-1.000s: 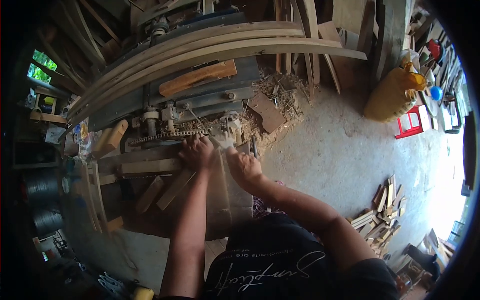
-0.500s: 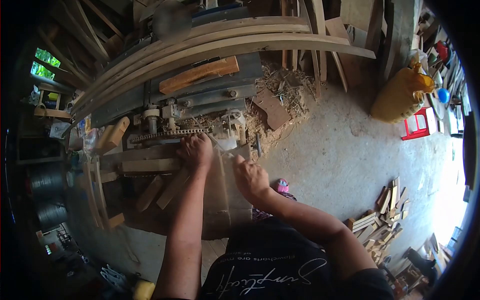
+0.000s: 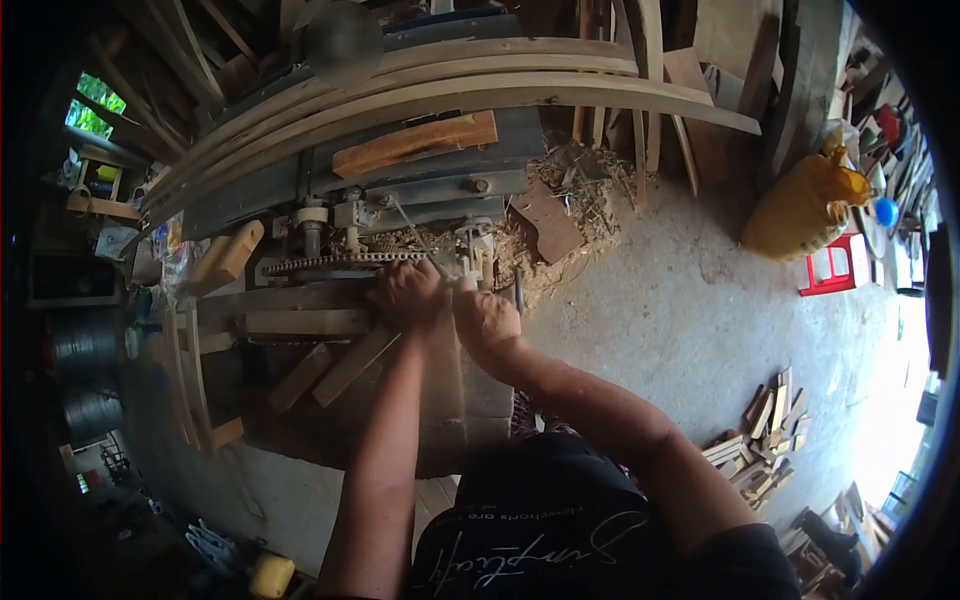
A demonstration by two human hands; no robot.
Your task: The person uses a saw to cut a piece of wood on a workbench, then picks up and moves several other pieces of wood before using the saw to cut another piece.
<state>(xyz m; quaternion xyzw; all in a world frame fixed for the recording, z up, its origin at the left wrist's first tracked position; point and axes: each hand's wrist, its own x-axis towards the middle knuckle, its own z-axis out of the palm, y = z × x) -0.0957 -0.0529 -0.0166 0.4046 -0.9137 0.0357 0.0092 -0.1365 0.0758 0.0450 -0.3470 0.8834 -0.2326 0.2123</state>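
My left hand [image 3: 407, 292] is closed at the near side of the machine, beside a chain [image 3: 345, 262]; a thin rod [image 3: 408, 222] slants up and left from near its fingers. Close on its right, my right hand [image 3: 488, 318] is also closed, near a pale fitting [image 3: 468, 262] on the machine. What either hand grips is too small and blurred to name. Beyond the chain, metal bars with bolts [image 3: 430, 190] cross the machine, and an orange-brown wood block [image 3: 415, 143] lies farther back.
Long wooden strips [image 3: 480, 92] span the machine's far side. Wood shavings [image 3: 590, 215] lie at its right. A yellow sack [image 3: 800, 208] and a red stool [image 3: 833, 268] stand at the right. Wood offcuts [image 3: 765, 435] are piled on the floor.
My left hand has moved slightly right and my right hand up and left, so they are closer together. A thin rod now slants across the metal bars. The view has shifted a little.
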